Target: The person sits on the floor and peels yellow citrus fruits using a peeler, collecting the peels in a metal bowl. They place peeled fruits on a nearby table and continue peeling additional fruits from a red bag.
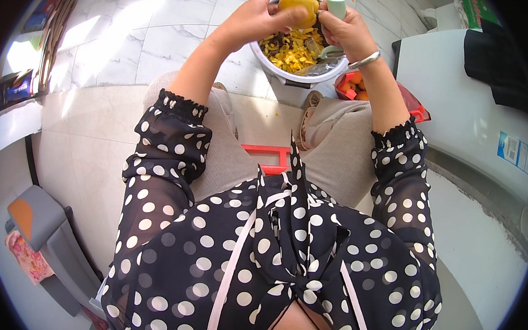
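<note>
At the top of the view, my left hand (254, 16) is closed around a rounded yellow fruit (297, 9), perhaps a mango. The pale green handle (336, 7) of a tool, possibly a peeler, is gripped in my right hand (348, 32). My right thumb and fingers are close against the fruit's right side, and the tool's working end is hidden. Both hands are over a white-rimmed bin (291, 77). Many yellow peelings (292, 54) and some dark scraps lie inside it. A curved pale green piece (330, 52) shows below my right hand; what it belongs to is unclear.
Right of the bin, a red bag (348, 91) holds orange fruit. A white appliance-like surface (456, 76) with dark cloth (497, 65) stands on the right. Red plastic bars (266, 156) show between my legs. A grey bin-like object (41, 220) is at lower left.
</note>
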{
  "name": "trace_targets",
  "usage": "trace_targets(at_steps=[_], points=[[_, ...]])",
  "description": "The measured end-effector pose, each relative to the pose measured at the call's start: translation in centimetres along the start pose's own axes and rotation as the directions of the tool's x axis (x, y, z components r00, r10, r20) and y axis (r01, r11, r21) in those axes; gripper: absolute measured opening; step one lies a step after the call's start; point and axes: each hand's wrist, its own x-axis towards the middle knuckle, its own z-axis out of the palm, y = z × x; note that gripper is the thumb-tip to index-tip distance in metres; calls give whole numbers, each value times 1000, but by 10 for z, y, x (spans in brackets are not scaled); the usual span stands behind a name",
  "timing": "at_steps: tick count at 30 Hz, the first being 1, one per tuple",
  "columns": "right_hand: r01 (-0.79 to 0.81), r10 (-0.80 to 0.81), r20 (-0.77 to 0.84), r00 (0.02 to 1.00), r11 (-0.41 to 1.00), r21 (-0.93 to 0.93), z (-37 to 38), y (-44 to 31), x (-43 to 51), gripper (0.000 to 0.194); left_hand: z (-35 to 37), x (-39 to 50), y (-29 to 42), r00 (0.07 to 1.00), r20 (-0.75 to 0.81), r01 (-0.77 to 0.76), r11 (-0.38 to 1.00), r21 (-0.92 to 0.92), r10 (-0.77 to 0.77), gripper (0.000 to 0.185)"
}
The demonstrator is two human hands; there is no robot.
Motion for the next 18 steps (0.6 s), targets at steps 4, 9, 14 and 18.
trace_targets(at_steps=[4, 9, 14, 18], points=[[35, -42, -42, 998, 988, -149, 3, 4, 0, 12, -11, 11, 25, 869, 203, 482, 864, -146, -451, 67], [-15, 13, -11, 1000, 988, -154, 0, 3, 6, 10, -2, 5, 8, 954, 145, 272, 961, -49, -263, 60], [-76, 76, -4, 997, 997, -29, 2, -7, 1, 9, 6, 1, 4, 996, 72, 45, 999, 3, -45, 62], [-130, 124, 84, 989, 988, 78, -5, -8, 3, 8, 2, 2, -3, 959, 108, -282, 875, 394, 260, 73]])
